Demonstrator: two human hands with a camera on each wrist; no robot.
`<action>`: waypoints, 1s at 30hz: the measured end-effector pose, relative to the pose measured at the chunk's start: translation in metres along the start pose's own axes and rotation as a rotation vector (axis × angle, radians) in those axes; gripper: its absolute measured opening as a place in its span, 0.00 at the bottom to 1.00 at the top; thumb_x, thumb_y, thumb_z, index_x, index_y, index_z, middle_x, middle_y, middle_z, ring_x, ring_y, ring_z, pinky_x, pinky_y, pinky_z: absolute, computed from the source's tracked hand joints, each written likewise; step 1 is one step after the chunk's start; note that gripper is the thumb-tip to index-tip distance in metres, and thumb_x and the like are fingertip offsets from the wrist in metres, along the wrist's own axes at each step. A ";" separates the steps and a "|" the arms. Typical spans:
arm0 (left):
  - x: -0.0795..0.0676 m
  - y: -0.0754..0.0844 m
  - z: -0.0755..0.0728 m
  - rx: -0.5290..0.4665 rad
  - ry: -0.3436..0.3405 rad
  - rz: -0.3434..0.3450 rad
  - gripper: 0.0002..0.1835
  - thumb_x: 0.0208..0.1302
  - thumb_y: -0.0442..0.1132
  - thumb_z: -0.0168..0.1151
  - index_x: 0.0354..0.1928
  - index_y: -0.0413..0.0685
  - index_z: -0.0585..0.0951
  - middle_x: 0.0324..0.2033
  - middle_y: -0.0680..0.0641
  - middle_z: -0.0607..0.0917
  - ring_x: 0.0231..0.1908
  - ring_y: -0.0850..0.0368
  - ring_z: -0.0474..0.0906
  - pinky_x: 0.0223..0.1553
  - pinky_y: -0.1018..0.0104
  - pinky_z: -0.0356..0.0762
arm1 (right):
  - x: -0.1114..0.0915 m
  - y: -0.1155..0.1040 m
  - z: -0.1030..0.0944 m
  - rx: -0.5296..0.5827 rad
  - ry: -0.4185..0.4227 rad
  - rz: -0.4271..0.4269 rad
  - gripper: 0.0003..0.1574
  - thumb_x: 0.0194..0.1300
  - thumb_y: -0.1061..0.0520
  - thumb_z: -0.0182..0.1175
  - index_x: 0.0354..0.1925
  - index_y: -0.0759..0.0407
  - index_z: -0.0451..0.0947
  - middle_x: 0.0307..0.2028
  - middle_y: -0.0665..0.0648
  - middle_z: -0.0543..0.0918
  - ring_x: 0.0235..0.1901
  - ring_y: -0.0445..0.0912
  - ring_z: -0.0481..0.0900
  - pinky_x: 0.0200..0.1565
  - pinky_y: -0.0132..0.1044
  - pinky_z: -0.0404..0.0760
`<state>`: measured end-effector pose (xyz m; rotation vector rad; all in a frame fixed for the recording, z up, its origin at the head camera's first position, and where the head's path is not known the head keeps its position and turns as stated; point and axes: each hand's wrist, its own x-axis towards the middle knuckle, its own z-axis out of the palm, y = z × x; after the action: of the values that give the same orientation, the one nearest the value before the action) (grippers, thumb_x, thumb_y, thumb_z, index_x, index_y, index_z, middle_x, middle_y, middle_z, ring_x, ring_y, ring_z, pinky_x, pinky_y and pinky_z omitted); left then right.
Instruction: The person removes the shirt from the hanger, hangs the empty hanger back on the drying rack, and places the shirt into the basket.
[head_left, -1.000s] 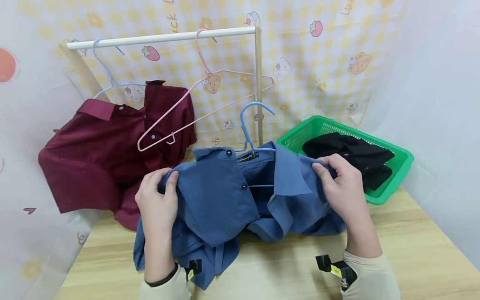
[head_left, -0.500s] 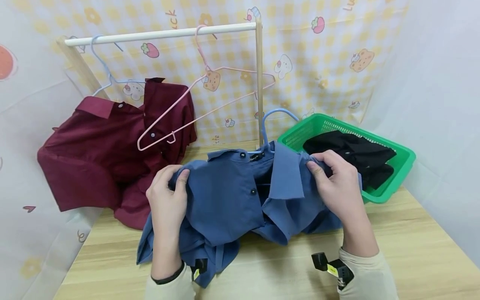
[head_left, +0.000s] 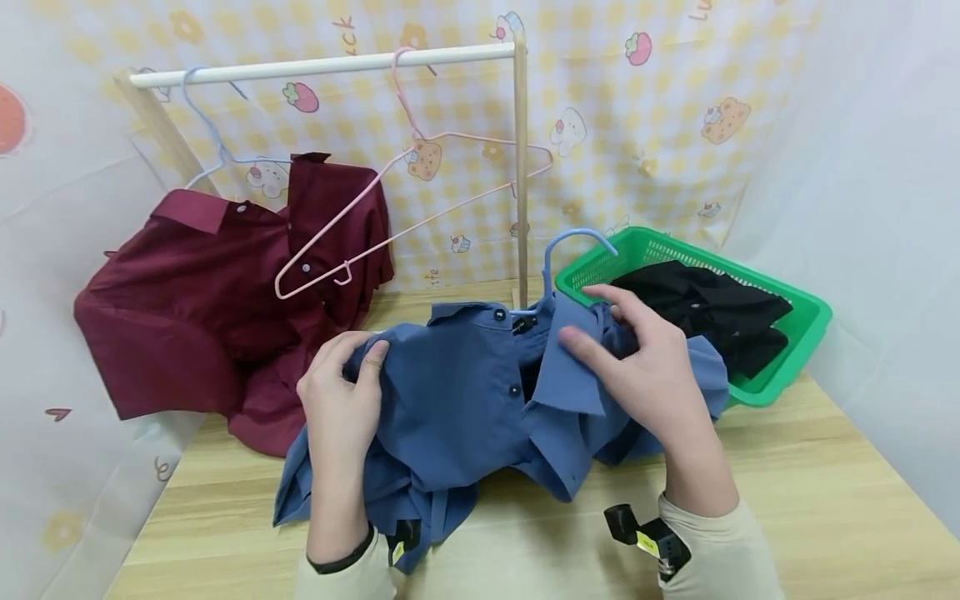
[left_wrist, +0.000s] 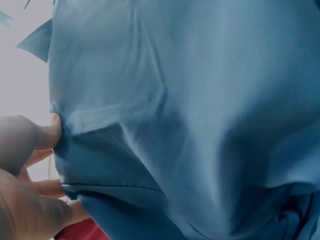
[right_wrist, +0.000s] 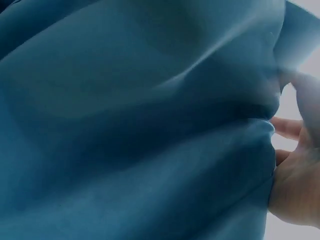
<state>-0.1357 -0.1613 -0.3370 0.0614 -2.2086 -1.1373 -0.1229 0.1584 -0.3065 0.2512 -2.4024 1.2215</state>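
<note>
In the head view a blue button-up shirt is held above the table on a light-blue hanger, whose hook sticks out above the collar. My left hand pinches the shirt's shoulder on the left side; the left wrist view shows thumb and fingers at the fabric's edge. Over at the collar's right side, my right hand has its thumb and index finger spread apart. The thumb lies by the collar flap, and the index finger reaches toward the base of the hook. Cloth covers most of the hanger's body.
A rack with a white bar stands behind. It carries a maroon shirt on a pale-blue hanger and a bare pink hanger. At right, a green basket holds black clothing. Below is a wooden table.
The shirt and its hanger have shifted right, the hook tilting rightward. My right hand has let go of the shoulder and moved in toward the collar; the left keeps its pinch.
</note>
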 end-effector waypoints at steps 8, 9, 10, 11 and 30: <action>0.003 -0.005 -0.006 -0.076 0.050 -0.041 0.10 0.70 0.39 0.73 0.50 0.47 0.93 0.54 0.48 0.92 0.55 0.62 0.86 0.48 0.81 0.75 | 0.001 -0.001 0.009 -0.105 0.109 -0.084 0.20 0.63 0.58 0.78 0.54 0.55 0.88 0.45 0.57 0.90 0.44 0.52 0.87 0.46 0.42 0.80; 0.004 -0.006 -0.008 -0.107 0.061 -0.068 0.09 0.70 0.38 0.73 0.49 0.47 0.93 0.52 0.49 0.93 0.52 0.66 0.87 0.45 0.83 0.74 | 0.001 -0.001 0.009 -0.115 0.130 -0.089 0.18 0.63 0.58 0.78 0.51 0.55 0.89 0.43 0.57 0.90 0.42 0.52 0.87 0.44 0.38 0.79; 0.005 -0.008 -0.010 -0.138 0.072 -0.096 0.08 0.70 0.38 0.73 0.48 0.48 0.93 0.49 0.52 0.93 0.48 0.69 0.86 0.42 0.84 0.74 | 0.001 -0.002 0.009 -0.118 0.145 -0.090 0.16 0.63 0.58 0.78 0.49 0.55 0.90 0.41 0.57 0.90 0.40 0.51 0.86 0.42 0.34 0.77; 0.006 -0.010 -0.013 -0.172 0.083 -0.125 0.08 0.70 0.38 0.73 0.47 0.49 0.94 0.44 0.56 0.94 0.43 0.72 0.85 0.41 0.84 0.75 | 0.002 -0.002 0.009 -0.117 0.157 -0.089 0.14 0.63 0.58 0.78 0.48 0.55 0.90 0.40 0.57 0.90 0.38 0.50 0.86 0.41 0.30 0.76; 0.015 -0.024 -0.023 -0.977 0.061 -0.584 0.13 0.74 0.29 0.63 0.29 0.42 0.87 0.19 0.52 0.82 0.18 0.63 0.77 0.21 0.73 0.76 | 0.002 0.001 -0.001 -0.092 0.089 -0.230 0.20 0.65 0.59 0.75 0.55 0.57 0.87 0.44 0.56 0.89 0.45 0.46 0.84 0.46 0.23 0.73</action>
<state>-0.1402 -0.1973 -0.3370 0.3250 -1.3850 -2.3713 -0.1241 0.1600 -0.3058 0.4231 -2.2733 0.9956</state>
